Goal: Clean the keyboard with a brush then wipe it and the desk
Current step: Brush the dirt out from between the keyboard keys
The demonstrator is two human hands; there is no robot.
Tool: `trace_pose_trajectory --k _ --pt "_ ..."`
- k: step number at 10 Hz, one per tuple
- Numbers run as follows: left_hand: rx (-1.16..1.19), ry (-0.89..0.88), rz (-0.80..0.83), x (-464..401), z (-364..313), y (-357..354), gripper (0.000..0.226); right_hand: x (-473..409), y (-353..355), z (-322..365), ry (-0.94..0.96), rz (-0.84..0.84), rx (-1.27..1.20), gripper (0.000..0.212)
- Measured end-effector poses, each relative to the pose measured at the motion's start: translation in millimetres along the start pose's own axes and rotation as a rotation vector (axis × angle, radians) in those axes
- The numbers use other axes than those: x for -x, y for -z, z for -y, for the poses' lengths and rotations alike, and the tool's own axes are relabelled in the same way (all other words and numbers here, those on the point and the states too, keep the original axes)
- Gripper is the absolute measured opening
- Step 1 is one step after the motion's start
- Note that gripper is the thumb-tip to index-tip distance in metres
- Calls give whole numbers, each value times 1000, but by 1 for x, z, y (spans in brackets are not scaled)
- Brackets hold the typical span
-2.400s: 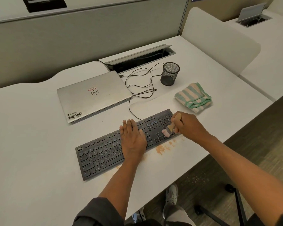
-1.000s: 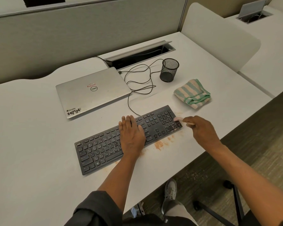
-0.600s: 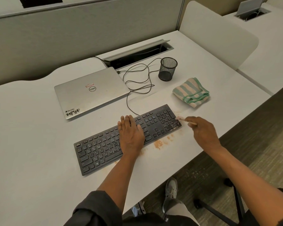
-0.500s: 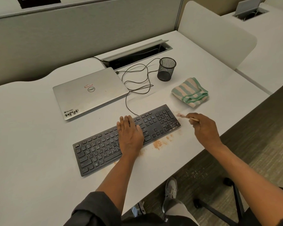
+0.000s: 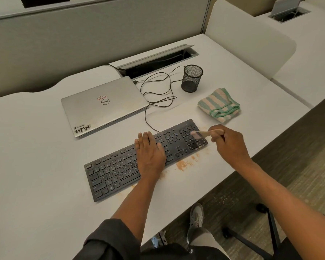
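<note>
right hand (image 5: 231, 145) holds brush (image 5: 204, 133) on keyboard (image 5: 120, 169), left hand (image 5: 150, 154) flat.

Black keyboard (image 5: 139, 162) on white bench (image 5: 36, 175), orange-brown dust (image 5: 182, 164) beside it, silver laptop (image 5: 103, 104), black mesh cup (image 5: 192, 78), green-and-cream striped cloth (image 5: 219, 105), tan-handled brush (image 5: 204, 133).

I read the Dell logo on the closed laptop (image 5: 103, 104); its corner sticker lettering stays unclear to me.

White desk (image 5: 36, 166) — keyboard (image 5: 120, 169), laptop (image 5: 101, 104), cloth (image 5: 219, 104).
</note>
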State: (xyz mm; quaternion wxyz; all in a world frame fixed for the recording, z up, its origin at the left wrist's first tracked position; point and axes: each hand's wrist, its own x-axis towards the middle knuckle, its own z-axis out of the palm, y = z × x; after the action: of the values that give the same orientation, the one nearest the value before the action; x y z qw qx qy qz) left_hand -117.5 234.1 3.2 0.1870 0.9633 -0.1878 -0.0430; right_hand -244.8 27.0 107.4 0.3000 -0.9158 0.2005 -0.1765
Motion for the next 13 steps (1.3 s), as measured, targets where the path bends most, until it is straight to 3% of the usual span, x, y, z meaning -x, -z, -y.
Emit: trace_pose_trajectory --k 1,3,6,7,9,11,13 --pt "1 2 2 0 0 1 64 7 -8 -2 25 79 56 23" --pt "11 5 4 0 0 0 64 -3 3 -22 -127 -77 79 22" --pt "-1 -1 9 1 1 0 64 -21 -14 0 -74 68 40 17" --pt "-5 -3 2 0 -1 2 64 -32 -7 3 -102 8 113 21" --pt "4 -2 10 1 -1 2 64 -29 -9 2 -93 112 58 19" --pt "3 5 7 0 0 1 64 -36 -6 2 -105 52 29 17" --pt "8 8 -2 0 0 1 64 -55 -7 8 -121 256 200 20"
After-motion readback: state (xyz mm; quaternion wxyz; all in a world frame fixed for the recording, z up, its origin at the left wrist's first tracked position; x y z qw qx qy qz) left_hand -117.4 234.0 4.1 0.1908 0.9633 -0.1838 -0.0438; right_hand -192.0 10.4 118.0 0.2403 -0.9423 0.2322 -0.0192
